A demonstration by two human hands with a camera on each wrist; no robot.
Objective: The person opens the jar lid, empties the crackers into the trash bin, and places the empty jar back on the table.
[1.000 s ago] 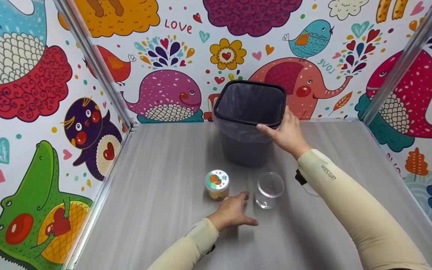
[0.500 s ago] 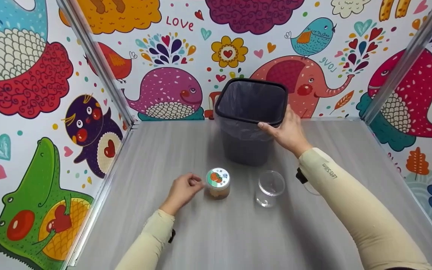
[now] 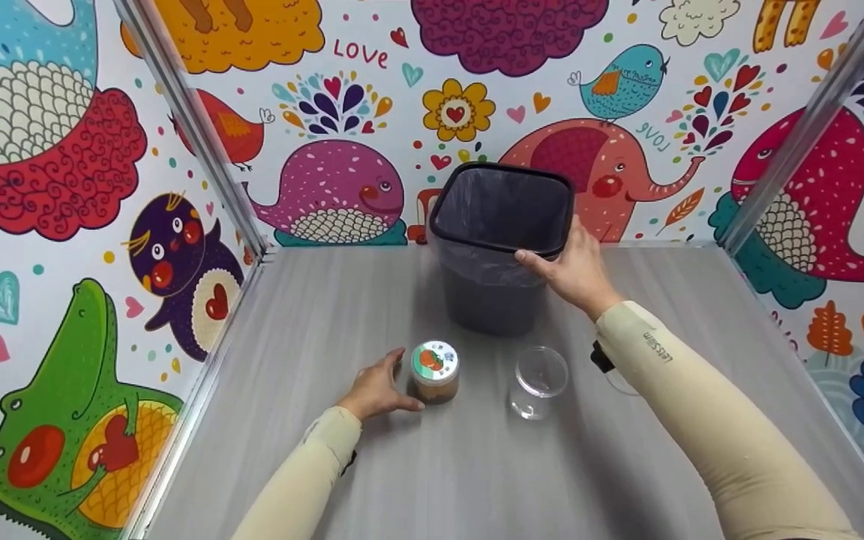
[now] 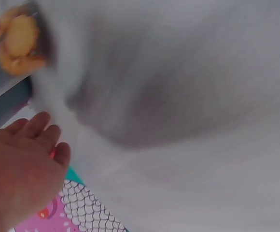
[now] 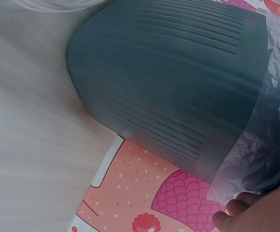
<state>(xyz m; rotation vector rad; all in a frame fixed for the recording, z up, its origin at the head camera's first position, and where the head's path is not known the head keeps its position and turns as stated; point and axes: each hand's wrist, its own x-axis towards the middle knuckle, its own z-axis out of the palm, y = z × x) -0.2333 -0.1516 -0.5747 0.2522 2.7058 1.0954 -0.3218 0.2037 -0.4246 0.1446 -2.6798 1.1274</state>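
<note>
A dark trash bin (image 3: 488, 300) lined with a clear plastic bag stands at the back of the table. My right hand (image 3: 580, 270) grips its rim at the front right corner, thumb on the near side; in the right wrist view, fingers (image 5: 248, 208) lie by the bag's edge. Left of centre stands a small lidded jar (image 3: 434, 371) with a fruit picture on its lid. Golden-brown snack pieces (image 4: 21, 38) show through its side in the left wrist view. My left hand (image 3: 376, 388) is beside the jar's left side, thumb and fingers spread; contact cannot be told.
A clear, lidless plastic jar (image 3: 539, 384) stands right of the lidded jar, in front of the bin. Partly hidden by my right forearm lies a clear round lid or disc (image 3: 622, 382). Cartoon-printed walls (image 3: 327, 187) enclose the grey table (image 3: 312, 315).
My left hand moved from the gap between the two jars round to the left of the lidded jar, and its fingers then spread. The right hand kept its hold on the bin.
</note>
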